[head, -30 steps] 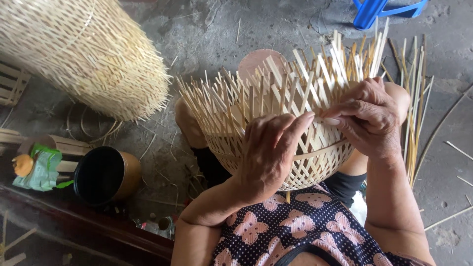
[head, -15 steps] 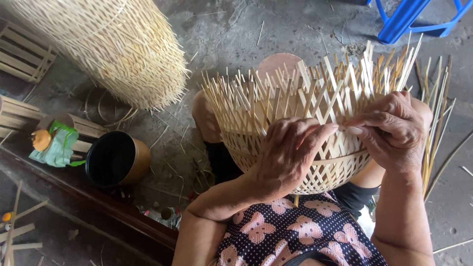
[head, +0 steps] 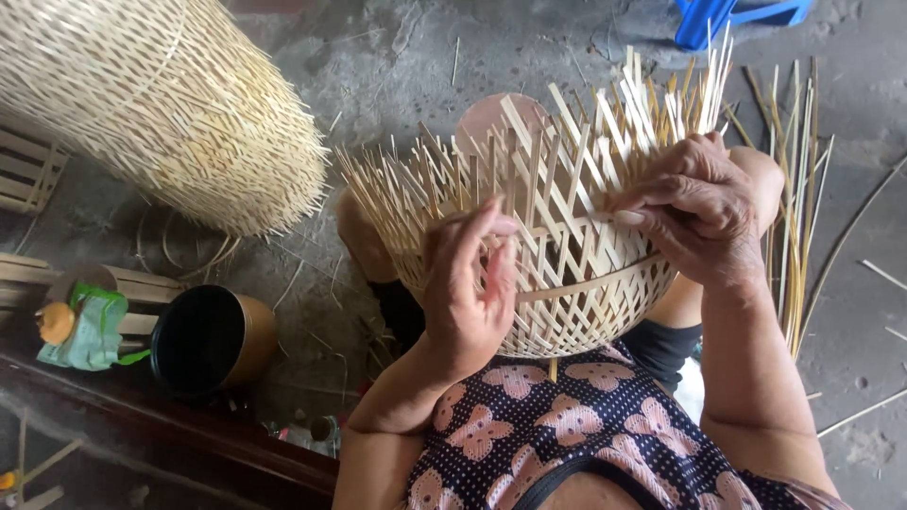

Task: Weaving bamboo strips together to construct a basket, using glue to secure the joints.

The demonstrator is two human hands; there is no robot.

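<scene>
A half-woven bamboo basket (head: 576, 283) rests on my lap, its loose strip ends fanning upward. My left hand (head: 468, 283) lies against the basket's near side, fingers raised and touching the upright strips near the rim. My right hand (head: 694, 212) is at the right side of the rim, fingers pinched on a thin bamboo strip (head: 605, 203) woven among the others. A horizontal band runs round the basket below both hands.
A large pile of woven bamboo baskets (head: 161, 104) lies at the upper left. A dark round pot (head: 203, 340) and a green packet (head: 90, 326) sit at the left. Loose bamboo strips (head: 798, 189) lie at the right, a blue stool (head: 727, 14) at the top.
My left hand has lifted its fingers higher along the strips. My right hand has shifted slightly along the rim while holding its strip. The view has drifted sideways.
</scene>
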